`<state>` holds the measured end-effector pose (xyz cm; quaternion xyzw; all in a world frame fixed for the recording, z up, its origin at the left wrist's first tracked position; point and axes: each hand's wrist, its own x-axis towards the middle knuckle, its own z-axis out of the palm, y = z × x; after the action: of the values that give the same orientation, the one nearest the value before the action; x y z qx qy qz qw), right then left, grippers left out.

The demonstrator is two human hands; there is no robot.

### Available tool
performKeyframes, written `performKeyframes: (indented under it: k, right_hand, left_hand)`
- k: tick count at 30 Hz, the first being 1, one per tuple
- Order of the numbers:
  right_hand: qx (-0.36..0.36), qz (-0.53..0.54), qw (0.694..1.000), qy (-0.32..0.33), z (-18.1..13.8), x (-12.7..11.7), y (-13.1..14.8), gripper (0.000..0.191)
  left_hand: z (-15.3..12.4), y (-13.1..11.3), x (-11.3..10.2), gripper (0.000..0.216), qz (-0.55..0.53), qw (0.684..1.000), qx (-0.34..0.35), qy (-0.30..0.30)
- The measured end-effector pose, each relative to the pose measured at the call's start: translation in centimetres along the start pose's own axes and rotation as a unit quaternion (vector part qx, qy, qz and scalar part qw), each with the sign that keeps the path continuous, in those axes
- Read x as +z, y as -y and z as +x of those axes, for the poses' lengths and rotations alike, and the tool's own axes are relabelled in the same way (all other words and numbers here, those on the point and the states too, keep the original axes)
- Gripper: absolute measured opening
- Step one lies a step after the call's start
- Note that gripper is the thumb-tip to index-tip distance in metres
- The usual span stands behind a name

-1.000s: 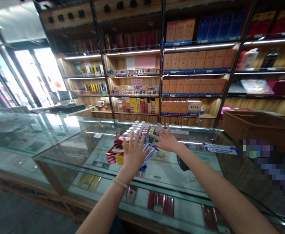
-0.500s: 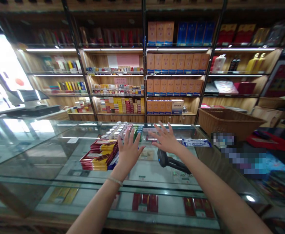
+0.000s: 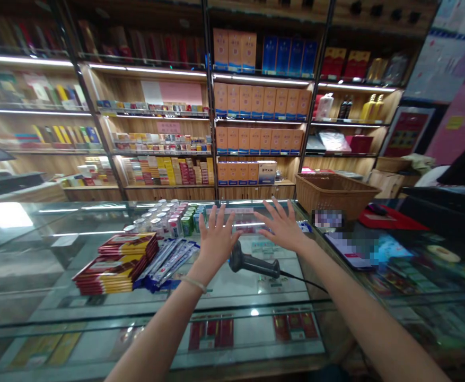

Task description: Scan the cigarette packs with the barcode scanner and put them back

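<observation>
With fingers spread, my left hand (image 3: 215, 241) is held out above the glass counter (image 3: 232, 289), a pale band around its wrist. My right hand (image 3: 283, 227) is stretched out beside it, fingers apart and holding nothing. Between and below them lies a black barcode scanner (image 3: 256, 264) with a cable; my left hand covers part of its head. Left of my left hand are blue-and-white long packets (image 3: 170, 262) and a stack of red-and-yellow flat packs (image 3: 119, 257). Behind these stand rows of small cylindrical containers (image 3: 176, 220) with white, pink and green wrappers.
A brown woven basket (image 3: 335, 193) stands on the counter at the right, near a red mat (image 3: 391, 218) with a dark mouse. A tablet or phone-like device (image 3: 349, 252) lies nearer. Lit shelves with orange boxes (image 3: 262, 101) line the back wall.
My view has turned right, so the counter goods and shelves sit further left and more of the right side shows. Both hands stay raised with fingers spread.
</observation>
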<state>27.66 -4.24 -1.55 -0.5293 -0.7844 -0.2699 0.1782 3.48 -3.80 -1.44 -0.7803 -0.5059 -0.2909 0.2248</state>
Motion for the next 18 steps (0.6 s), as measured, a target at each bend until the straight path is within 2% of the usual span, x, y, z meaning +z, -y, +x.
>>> performKeyframes:
  k: [8,18]
  right_hand:
    - [0.044,-0.030,0.999,0.008,-2.4,0.6,-2.8,0.058]
    - [0.089,-0.056,0.994,-0.013,-4.6,1.6,-7.4,0.062]
  left_hand:
    - [1.6,-3.6,1.3,0.053,-0.016,0.999,0.027,0.012]
    - [3.9,-6.7,3.6,0.056,-0.039,0.997,0.056,0.035]
